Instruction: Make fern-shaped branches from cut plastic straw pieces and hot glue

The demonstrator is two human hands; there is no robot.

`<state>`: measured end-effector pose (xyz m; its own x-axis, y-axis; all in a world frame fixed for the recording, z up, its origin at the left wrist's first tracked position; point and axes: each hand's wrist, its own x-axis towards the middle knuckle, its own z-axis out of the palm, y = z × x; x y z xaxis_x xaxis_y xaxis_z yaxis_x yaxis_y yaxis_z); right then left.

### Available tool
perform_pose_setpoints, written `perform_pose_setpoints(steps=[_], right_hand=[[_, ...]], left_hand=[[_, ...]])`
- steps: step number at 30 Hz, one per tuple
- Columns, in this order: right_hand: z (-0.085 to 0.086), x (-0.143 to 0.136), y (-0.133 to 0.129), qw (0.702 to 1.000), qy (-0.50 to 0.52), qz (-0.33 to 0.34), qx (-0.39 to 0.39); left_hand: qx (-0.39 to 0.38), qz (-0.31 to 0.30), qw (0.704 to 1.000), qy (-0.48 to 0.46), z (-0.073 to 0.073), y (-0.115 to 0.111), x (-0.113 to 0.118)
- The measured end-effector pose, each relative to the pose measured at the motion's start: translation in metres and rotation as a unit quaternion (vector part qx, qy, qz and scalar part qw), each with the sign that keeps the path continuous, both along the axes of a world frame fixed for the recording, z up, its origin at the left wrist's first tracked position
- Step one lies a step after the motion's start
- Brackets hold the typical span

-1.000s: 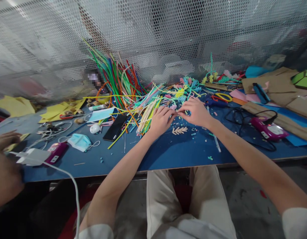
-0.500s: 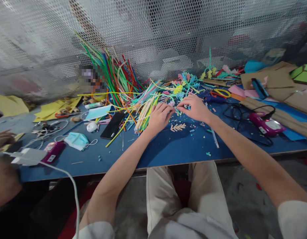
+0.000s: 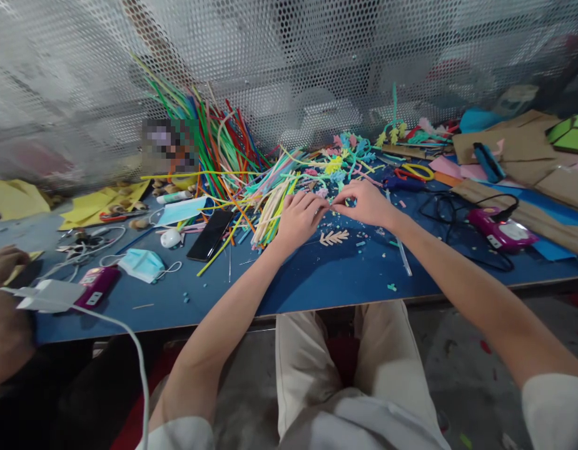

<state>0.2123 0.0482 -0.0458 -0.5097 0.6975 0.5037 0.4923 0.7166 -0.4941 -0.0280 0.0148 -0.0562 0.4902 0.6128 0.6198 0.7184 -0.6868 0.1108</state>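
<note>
The left hand (image 3: 301,217) and right hand (image 3: 366,203) are close together, fingertips pinched on a tiny piece too small to make out. Just below them a beige leaf shape (image 3: 334,237) lies on the blue table (image 3: 317,281). Colorful sticks (image 3: 233,169) are piled behind.

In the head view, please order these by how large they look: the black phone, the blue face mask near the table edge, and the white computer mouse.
1. Black phone and blue face mask: they look alike, and the mask lies nearer the camera.
2. White mouse, clearly smallest.
</note>
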Motion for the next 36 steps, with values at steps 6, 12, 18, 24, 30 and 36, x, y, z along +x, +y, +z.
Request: perform_pose_setpoints(steps=[6,12,18,24,30,36], right_hand=[[0.003,0.0,-0.001,1.0,0.0,0.009,-0.023],[0.003,-0.002,-0.003,0.998,0.017,0.003,-0.058],[0.005,-0.005,-0.005,0.992,0.06,0.014,-0.113],[0.003,-0.004,-0.004,0.983,0.083,0.054,-0.156],[0.005,-0.003,-0.004,0.985,0.089,0.068,-0.134],[0.003,0.01,0.004,0.99,0.088,0.034,-0.108]], left_hand=[[0.036,0.017,0.999,0.026,-0.001,0.0,0.0],[0.048,0.011,0.999,0.023,0.0,0.0,-0.001],[0.018,0.013,1.0,-0.003,-0.001,0.001,-0.003],[-0.015,0.018,0.999,-0.038,-0.003,0.003,-0.005],[-0.047,-0.023,0.995,-0.082,-0.005,0.007,-0.005],[-0.028,0.004,0.996,-0.082,0.0,0.012,-0.015]])
